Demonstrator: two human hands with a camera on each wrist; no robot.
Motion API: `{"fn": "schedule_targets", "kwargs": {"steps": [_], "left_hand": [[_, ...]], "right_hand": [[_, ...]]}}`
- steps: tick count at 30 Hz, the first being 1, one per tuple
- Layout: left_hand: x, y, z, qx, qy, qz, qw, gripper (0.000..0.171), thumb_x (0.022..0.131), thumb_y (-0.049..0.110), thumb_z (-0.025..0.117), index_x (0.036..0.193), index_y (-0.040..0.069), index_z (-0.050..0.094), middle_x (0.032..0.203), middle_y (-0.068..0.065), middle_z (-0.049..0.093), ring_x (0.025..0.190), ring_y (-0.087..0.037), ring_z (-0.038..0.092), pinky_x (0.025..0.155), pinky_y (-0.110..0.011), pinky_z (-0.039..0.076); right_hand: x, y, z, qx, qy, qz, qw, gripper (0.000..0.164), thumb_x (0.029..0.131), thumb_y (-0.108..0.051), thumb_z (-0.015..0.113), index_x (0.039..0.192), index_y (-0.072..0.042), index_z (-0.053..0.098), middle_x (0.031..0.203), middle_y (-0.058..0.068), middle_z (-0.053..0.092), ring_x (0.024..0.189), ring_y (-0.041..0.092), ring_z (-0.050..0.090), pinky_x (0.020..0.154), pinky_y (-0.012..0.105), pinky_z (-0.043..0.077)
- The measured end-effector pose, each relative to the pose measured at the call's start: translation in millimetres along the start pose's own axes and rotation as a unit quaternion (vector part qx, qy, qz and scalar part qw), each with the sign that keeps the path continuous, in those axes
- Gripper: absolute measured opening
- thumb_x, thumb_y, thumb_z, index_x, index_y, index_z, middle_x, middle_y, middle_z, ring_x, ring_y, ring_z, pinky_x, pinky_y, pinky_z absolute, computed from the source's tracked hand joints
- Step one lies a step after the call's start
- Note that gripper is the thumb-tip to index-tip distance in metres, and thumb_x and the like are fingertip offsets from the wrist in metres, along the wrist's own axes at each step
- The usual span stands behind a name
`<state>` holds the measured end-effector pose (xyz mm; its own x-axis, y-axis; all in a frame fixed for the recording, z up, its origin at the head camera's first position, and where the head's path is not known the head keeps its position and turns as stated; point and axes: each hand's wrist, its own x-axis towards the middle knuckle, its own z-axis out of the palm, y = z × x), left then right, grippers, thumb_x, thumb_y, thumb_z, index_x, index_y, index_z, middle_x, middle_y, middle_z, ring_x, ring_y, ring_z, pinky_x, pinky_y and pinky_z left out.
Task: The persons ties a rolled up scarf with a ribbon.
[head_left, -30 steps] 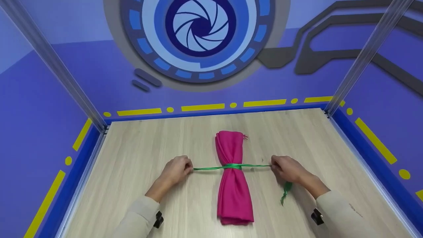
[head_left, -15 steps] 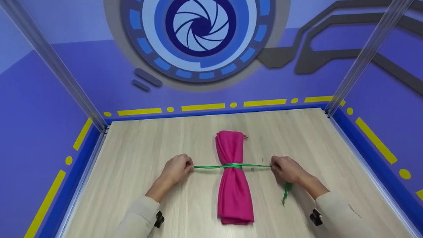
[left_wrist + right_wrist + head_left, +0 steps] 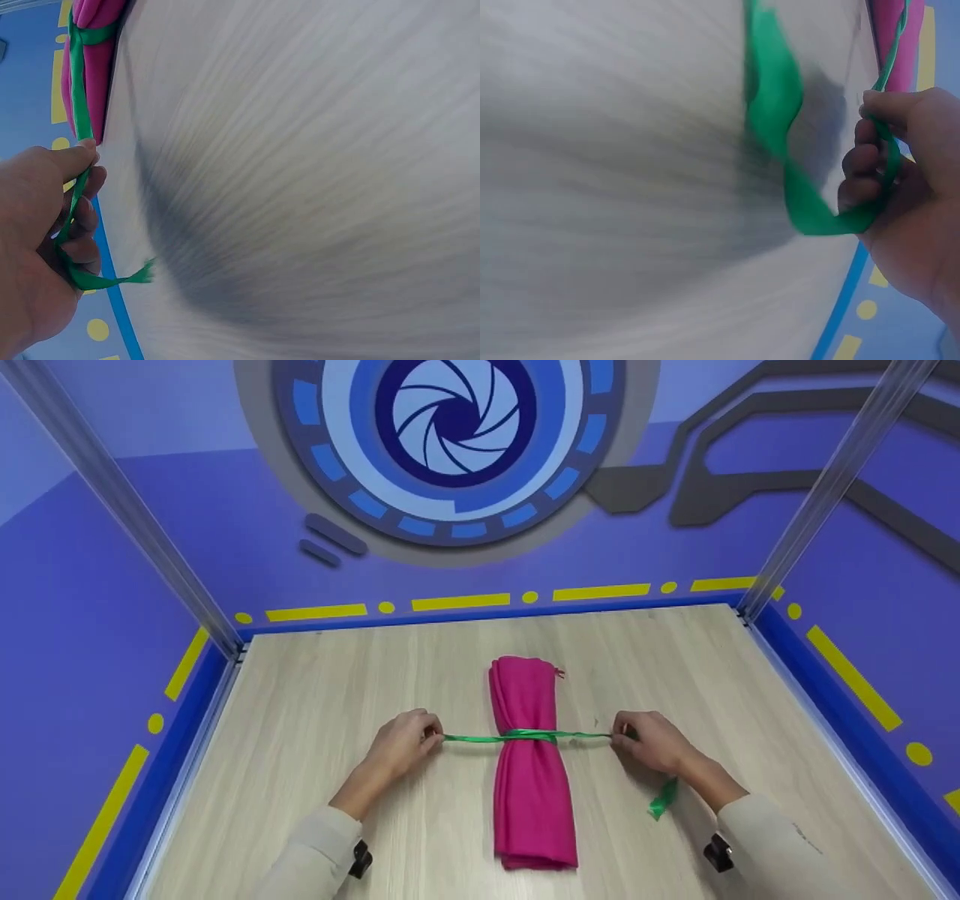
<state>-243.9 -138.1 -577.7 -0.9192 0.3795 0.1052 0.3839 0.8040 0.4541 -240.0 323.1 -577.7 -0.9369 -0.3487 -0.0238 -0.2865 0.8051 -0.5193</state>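
Observation:
A folded magenta cloth (image 3: 534, 802) with a small fringe at its far end lies lengthwise on the table. Around its middle runs a green ribbon (image 3: 529, 734), which gathers the cloth there. My left hand (image 3: 405, 742) pinches one end of the ribbon between thumb and forefinger, left of the cloth; a short tail curls through the palm in the left wrist view. On the other side my right hand (image 3: 651, 741) pinches the opposite end, and a longer loose tail (image 3: 663, 799) hangs below it. Both ribbon ends stretch out almost straight from the cloth.
The pale wooden table (image 3: 337, 675) is enclosed by blue printed wall panels (image 3: 187, 525) at the back and sides. Metal posts (image 3: 832, 487) rise at both far corners. A black clip-like piece (image 3: 360, 859) sits at the left sleeve's cuff, with another at the right.
Both hands have come slightly inward, still pinching the ribbon. The band around the cloth looks a little wider and the cloth's waist less narrow. The right tail has swung to the right.

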Motion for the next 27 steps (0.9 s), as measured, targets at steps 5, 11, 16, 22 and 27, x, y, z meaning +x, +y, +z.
{"fn": "schedule_targets", "kwargs": {"steps": [5, 11, 16, 22, 27], "left_hand": [[0.4, -0.1, -1.6, 0.012, 0.003, 0.004, 0.9999, 0.005, 0.100, 0.022, 0.077, 0.096, 0.019, 0.075, 0.088, 0.009, 0.061, 0.077, -0.009, 0.056, 0.072, -0.033, 0.051], [2.3, 3.5, -1.1, 0.037, 0.020, 0.009, 0.9991, 0.005, 0.100, 0.021, 0.077, 0.096, 0.018, 0.077, 0.088, 0.007, 0.059, 0.080, -0.011, 0.055, 0.072, -0.033, 0.052], [2.1, 4.8, 5.2, 0.048, 0.022, 0.022, 0.9983, 0.005, 0.100, 0.020, 0.077, 0.096, 0.017, 0.076, 0.090, 0.006, 0.060, 0.082, -0.012, 0.057, 0.074, -0.034, 0.053], [-0.9, 6.1, 13.4, 0.057, 0.026, 0.048, 0.9969, 0.004, 0.099, 0.017, 0.077, 0.095, 0.016, 0.077, 0.092, 0.005, 0.063, 0.085, -0.016, 0.062, 0.078, -0.038, 0.055], [-2.6, 8.9, 15.0, 0.047, 0.010, 0.055, 0.9973, 0.004, 0.099, 0.017, 0.078, 0.098, 0.013, 0.077, 0.094, 0.003, 0.063, 0.088, -0.017, 0.063, 0.078, -0.037, 0.055]], "right_hand": [[3, -3, -7, -0.045, 0.045, -0.008, 0.998, 0.003, 0.099, -0.012, 0.074, 0.096, -0.011, 0.073, 0.089, -0.002, 0.067, 0.080, 0.016, 0.058, 0.075, 0.044, 0.052], [8, -8, -8, -0.073, 0.094, -0.038, 0.992, 0.004, 0.095, -0.009, 0.076, 0.092, -0.011, 0.073, 0.084, 0.000, 0.061, 0.079, 0.019, 0.056, 0.075, 0.049, 0.050], [7, -10, 0, -0.083, 0.090, -0.032, 0.992, 0.006, 0.094, -0.009, 0.078, 0.093, -0.013, 0.074, 0.087, -0.001, 0.062, 0.086, 0.023, 0.058, 0.079, 0.054, 0.046], [3, -10, 8, -0.074, 0.066, -0.023, 0.995, 0.006, 0.093, -0.010, 0.079, 0.096, -0.013, 0.075, 0.089, -0.004, 0.063, 0.089, 0.022, 0.059, 0.083, 0.054, 0.045], [0, -11, 9, -0.052, 0.053, -0.015, 0.997, 0.011, 0.092, -0.012, 0.081, 0.100, -0.012, 0.074, 0.090, -0.004, 0.064, 0.091, 0.020, 0.058, 0.083, 0.053, 0.044]]}}
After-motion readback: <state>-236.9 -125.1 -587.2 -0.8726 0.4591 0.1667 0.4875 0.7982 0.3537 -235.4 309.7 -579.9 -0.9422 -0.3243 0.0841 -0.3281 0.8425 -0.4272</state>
